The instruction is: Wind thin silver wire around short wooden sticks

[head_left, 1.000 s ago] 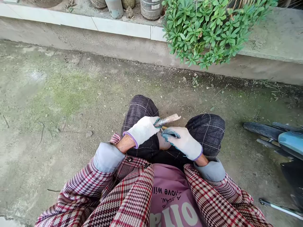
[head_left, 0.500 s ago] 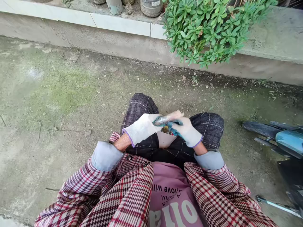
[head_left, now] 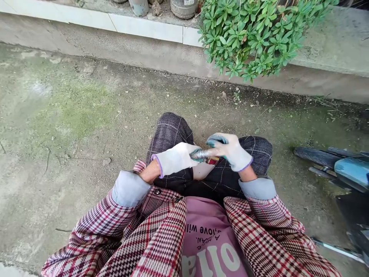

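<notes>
Nearest lies the pink shirt (head_left: 207, 231) under a checked coat (head_left: 115, 231). Beyond it, the gloved left hand (head_left: 179, 158) is clamped on a pale stick (head_left: 213, 152), held between the knees; the right hand (head_left: 233, 151) meets its right end, too blurred to tell whether it grips. Silvery winding (head_left: 202, 154) already covers the part beside the left hand, while the short stretch right of it looks bare; whether more winding remains, I cannot tell. Farther off are bare ground (head_left: 115, 111), then a ledge (head_left: 144, 27) and a leafy shrub (head_left: 253, 38) at far right.
</notes>
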Available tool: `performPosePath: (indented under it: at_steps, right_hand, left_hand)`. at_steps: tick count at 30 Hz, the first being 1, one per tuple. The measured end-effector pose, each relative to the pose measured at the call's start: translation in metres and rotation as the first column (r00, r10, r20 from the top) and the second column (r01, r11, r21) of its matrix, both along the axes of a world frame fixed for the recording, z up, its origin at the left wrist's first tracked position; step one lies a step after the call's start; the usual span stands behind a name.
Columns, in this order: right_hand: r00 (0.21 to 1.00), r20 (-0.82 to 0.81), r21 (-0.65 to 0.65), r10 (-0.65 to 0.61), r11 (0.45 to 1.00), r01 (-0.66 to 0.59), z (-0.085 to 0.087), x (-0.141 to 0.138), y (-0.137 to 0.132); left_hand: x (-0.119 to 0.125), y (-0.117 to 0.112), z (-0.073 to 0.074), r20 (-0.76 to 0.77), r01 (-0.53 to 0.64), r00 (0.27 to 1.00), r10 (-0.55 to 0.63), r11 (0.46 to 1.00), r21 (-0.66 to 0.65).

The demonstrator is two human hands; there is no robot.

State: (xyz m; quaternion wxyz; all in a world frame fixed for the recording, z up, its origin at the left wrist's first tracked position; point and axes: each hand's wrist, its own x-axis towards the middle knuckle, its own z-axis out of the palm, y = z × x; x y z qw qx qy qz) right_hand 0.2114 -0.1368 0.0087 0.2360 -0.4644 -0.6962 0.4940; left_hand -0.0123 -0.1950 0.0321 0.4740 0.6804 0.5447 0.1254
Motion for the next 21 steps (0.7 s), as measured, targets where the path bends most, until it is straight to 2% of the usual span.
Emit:
performPosePath:
  at_steps: [2, 4, 7, 9, 11, 13, 15, 17, 19, 21]
  right_hand:
    - [1.0, 0.006, -0.016, 0.02, 1.0, -0.019, -0.017, -0.004, -0.017]
    - [0.995, 0.01, -0.023, 0.096, 0.995, -0.096, -0.023, -0.009, -0.039]
    - [0.969, 0.023, 0.057, 0.248, 0.967, -0.249, -0.005, -0.015, -0.06]
    - [0.959, 0.058, 0.143, 0.278, 0.948, -0.284, 0.016, -0.015, -0.057]
    - [0.963, 0.11, 0.175, 0.247, 0.949, -0.263, 0.033, -0.011, -0.041]
    - [0.97, 0.154, 0.149, 0.187, 0.966, -0.21, 0.039, -0.005, -0.02]
    - [0.985, 0.12, 0.1, 0.127, 0.985, -0.14, 0.029, 0.0, -0.003]
    - [0.996, 0.03, 0.008, 0.089, 0.996, -0.089, 0.01, 0.001, 0.004]
    - [0.999, -0.03, -0.082, 0.034, 0.996, -0.037, -0.012, 0.0, -0.003]
    - [1.0, -0.029, -0.118, -0.005, 0.993, 0.002, -0.026, -0.005, -0.019]
  left_hand:
    - [-0.005, 0.002, 0.0, 0.039, -0.07, 0.997, 0.07, 0.997, 0.009]
    - [-0.01, 0.005, 0.0, 0.057, -0.17, 0.984, 0.168, 0.985, 0.026]
    - [-0.011, 0.008, -0.002, -0.05, -0.23, 0.971, 0.233, 0.971, 0.063]
    - [-0.007, 0.008, -0.002, -0.242, -0.149, 0.957, 0.161, 0.987, 0.066]
    - [-0.002, 0.006, -0.001, -0.423, -0.024, 0.905, 0.034, 0.999, 0.029]
    - [0.003, 0.004, 0.001, -0.471, 0.083, 0.878, -0.082, 0.996, -0.019]
    - [0.003, 0.003, 0.003, -0.356, 0.111, 0.927, -0.113, 0.993, -0.027]
    - [0.001, 0.002, 0.003, -0.186, 0.089, 0.978, -0.091, 0.996, -0.019]
    - [-0.004, 0.003, 0.003, -0.087, 0.055, 0.995, -0.055, 0.998, -0.008]
    - [-0.009, 0.004, 0.002, -0.043, -0.023, 0.999, 0.024, 1.0, 0.02]
